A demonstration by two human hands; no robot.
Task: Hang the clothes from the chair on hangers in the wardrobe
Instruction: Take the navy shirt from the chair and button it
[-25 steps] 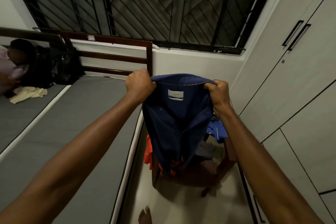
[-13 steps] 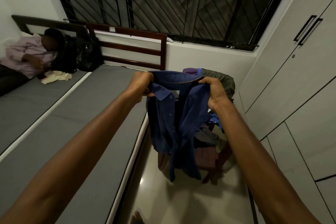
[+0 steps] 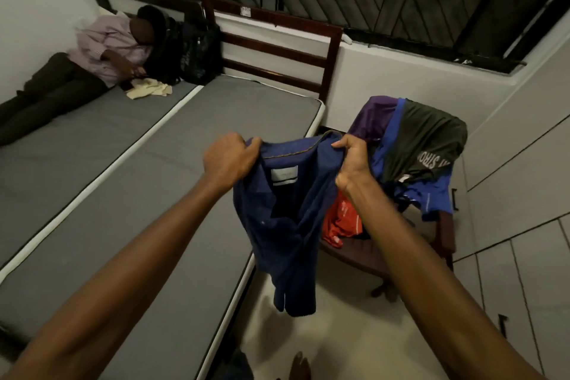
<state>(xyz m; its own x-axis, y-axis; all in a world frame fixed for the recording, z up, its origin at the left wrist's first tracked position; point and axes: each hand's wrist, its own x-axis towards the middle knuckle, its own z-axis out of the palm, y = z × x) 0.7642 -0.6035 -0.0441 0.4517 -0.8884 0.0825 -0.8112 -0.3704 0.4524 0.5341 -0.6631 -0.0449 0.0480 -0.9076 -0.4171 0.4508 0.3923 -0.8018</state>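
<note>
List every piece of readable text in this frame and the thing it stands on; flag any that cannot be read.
"STRO", partly hidden white letters, more cut off by folds: on the dark garment draped over the chair.
White neck label inside the blue shirt: print too small to read.
Sticker on the headboard: too blurred to read.
Red garment: faint print, unreadable.

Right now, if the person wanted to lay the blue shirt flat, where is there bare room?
The near grey mattress, between its white edge and the wooden headboard, is bare. The far mattress holds a lying person, bags and a cream cloth. The chair is piled with clothes.
</note>
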